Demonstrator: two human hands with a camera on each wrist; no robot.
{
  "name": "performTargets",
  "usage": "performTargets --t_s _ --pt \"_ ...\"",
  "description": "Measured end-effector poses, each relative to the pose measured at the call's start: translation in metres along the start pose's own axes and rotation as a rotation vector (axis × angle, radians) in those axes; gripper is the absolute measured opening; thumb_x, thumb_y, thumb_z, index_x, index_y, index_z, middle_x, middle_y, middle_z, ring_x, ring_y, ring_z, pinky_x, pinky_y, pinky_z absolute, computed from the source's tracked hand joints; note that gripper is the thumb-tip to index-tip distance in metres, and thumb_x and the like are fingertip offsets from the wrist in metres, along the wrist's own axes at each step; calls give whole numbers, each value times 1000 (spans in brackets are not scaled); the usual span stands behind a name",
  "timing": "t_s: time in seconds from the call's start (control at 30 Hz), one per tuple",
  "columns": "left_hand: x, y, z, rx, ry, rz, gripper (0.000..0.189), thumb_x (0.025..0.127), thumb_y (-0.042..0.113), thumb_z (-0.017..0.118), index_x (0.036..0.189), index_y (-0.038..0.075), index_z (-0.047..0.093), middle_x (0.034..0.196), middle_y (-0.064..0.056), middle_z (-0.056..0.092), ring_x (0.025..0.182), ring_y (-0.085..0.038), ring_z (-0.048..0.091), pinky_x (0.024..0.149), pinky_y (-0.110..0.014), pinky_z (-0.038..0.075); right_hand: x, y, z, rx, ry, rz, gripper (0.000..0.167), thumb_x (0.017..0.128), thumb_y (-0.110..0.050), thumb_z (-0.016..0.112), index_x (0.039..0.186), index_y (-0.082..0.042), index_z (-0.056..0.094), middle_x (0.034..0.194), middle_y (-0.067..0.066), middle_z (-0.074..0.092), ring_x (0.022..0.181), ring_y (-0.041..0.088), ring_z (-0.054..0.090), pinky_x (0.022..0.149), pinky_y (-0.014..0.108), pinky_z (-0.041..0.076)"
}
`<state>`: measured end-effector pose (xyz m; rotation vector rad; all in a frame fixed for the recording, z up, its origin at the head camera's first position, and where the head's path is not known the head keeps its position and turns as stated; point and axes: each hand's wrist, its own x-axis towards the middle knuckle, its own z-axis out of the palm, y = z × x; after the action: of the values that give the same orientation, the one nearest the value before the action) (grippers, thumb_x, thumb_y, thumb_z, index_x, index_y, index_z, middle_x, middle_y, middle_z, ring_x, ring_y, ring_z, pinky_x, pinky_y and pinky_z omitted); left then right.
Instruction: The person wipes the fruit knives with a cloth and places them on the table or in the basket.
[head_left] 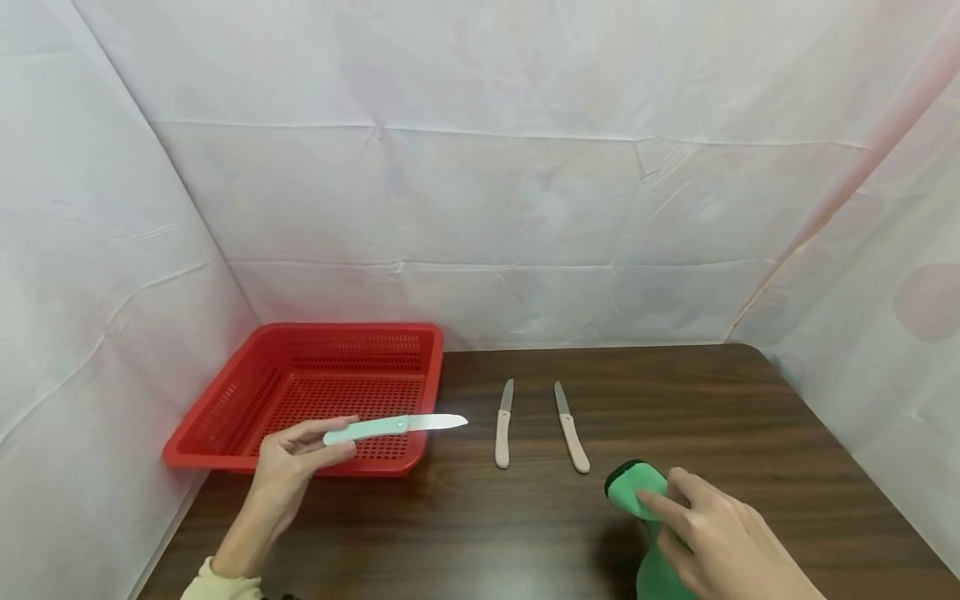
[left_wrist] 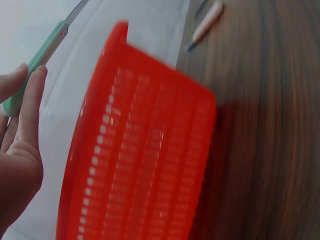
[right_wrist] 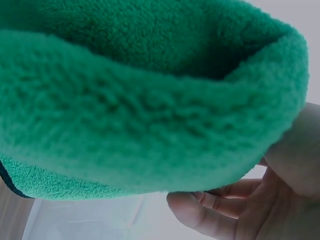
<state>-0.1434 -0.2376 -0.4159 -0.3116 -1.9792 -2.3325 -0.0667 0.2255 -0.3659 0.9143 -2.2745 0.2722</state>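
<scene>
Careful, this hold could slip and someone could get cut.
From far away, I see the left hand (head_left: 288, 462) pinch the mint-green handle of a small knife with a shiny metal blade (head_left: 390, 427), up in the air by the red plastic basket with holes (head_left: 431, 400). It's held near the handle's end, so it may tip and drop. The right hand (head_left: 712, 529) grips a fuzzy green cloth (head_left: 636, 490); wiping along the sharp edge could nick a finger. A swinging cloth might snag the two pale-pink-handled knives (head_left: 503, 437) (head_left: 573, 442) on the brown wooden table (head_left: 675, 392).
</scene>
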Motion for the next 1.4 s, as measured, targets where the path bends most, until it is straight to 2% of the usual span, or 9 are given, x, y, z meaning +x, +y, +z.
performTargets --t_s 0.4,0.53,0.73,1.0,1.1,1.17,1.23,1.33,1.4 --pt "16 3 -50 265 86 -140 41 82 4 73 119 -7 60 108 -5 70 85 -18 68 73 -37 57 -13 13 -4 -7 -60 29 53 98 -40 19 85 -18 65 78 -11 31 58 -6 19 44 10 17" --pt "24 2 -61 348 79 -178 41 82 12 74 118 -5 62 106 -6 70 85 -18 68 76 -38 56 -16 15 -4 -14 -60 44 54 97 -41 18 84 -18 65 77 -11 30 58 -6 19 44 11 17" --pt "37 6 -82 499 62 -262 48 81 23 76 121 -1 62 103 -8 70 85 -20 68 76 -30 55 -18 16 -4 -26 -49 42 50 97 -38 17 82 -20 62 76 -12 26 58 -5 17 45 11 15" --pt "57 2 -100 557 -6 -372 47 82 18 75 121 -4 60 109 -18 66 90 -25 68 80 -36 55 -19 17 -3 -4 -77 59 53 96 -40 16 84 -20 63 77 -13 26 58 -5 16 44 12 16" --pt "64 -4 -98 585 -25 -378 44 82 14 74 119 -5 61 104 -18 68 89 -27 68 78 -38 56 -21 19 -2 24 -107 69 50 95 -37 21 86 -17 66 77 -14 27 58 -6 17 44 12 18" --pt "67 -9 -97 600 -36 -382 44 80 12 75 118 -5 62 103 -19 68 87 -28 67 77 -40 56 -22 19 -2 48 -131 76 29 92 -27 40 87 -16 67 78 -14 27 57 -7 18 44 13 19" --pt "70 -12 -97 610 -46 -384 43 79 9 76 117 -7 62 103 -21 66 86 -29 67 77 -43 56 -23 20 -2 56 -149 82 14 79 -15 58 88 -16 68 78 -14 27 57 -7 18 44 13 20" --pt "72 -15 -97 644 -41 -390 42 76 5 78 113 -8 63 102 -23 66 81 -27 68 75 -45 56 -23 21 -1 60 -160 84 32 58 -5 69 88 -16 68 78 -14 27 57 -7 18 44 13 20" --pt "72 -17 -97 686 -55 -384 38 74 1 77 109 -9 64 97 -24 66 77 -25 67 72 -44 56 -24 21 -1 59 -162 83 30 59 -6 69 87 -16 68 78 -14 27 57 -7 18 44 13 19"
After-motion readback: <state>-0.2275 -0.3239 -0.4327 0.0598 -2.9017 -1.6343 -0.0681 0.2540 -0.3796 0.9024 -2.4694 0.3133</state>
